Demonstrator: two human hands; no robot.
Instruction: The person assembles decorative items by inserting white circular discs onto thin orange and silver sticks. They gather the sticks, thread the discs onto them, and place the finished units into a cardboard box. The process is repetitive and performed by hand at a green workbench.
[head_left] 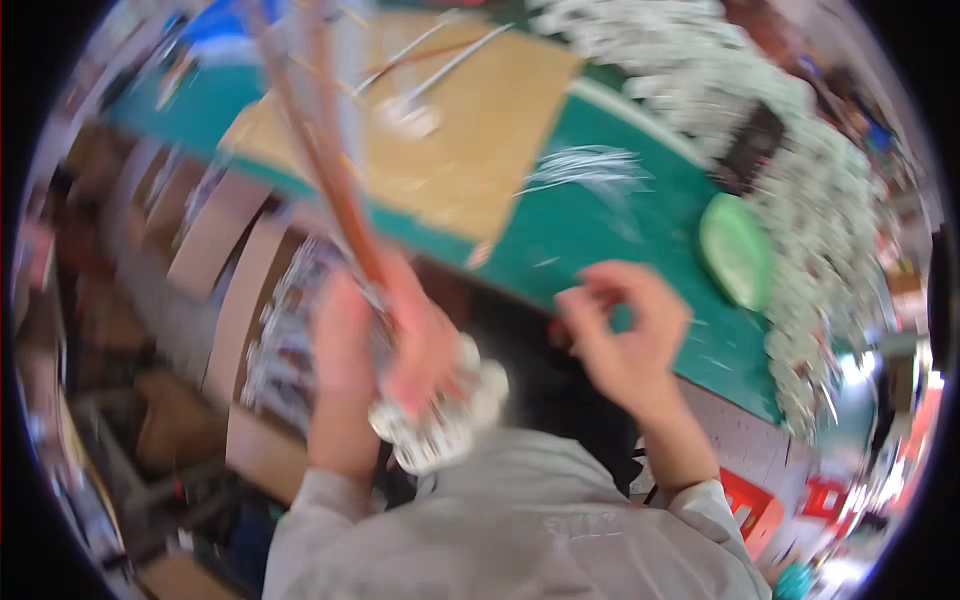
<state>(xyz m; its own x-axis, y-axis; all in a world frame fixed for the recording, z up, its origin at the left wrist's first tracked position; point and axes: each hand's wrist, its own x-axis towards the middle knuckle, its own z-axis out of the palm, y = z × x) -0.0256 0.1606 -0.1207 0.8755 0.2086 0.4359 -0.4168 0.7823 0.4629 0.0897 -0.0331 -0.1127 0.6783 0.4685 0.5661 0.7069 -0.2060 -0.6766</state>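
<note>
My left hand (395, 335) is closed around a bundle of long, thin brown-and-white cords (335, 170), blurred by motion. The bundle runs up from my grip past the table edge, and a cluster of white round ends (435, 420) hangs below, close to my shirt. My right hand (640, 325) hovers by the table's near edge, its fingers loosely curled with a gap between thumb and fingers. Nothing shows in it. Nearest to it on the green table (560, 235) lie thin white strips (590, 170), possibly ties.
A brown cardboard sheet (490, 130) lies on the table, bearing long thin pieces with a white round end (410, 118). White parts are heaped (690, 70) along the right, beside a green dish (735, 250) and a dark block (755, 145). Cardboard boxes (245, 300) stand left; a red crate (750, 510) lower right.
</note>
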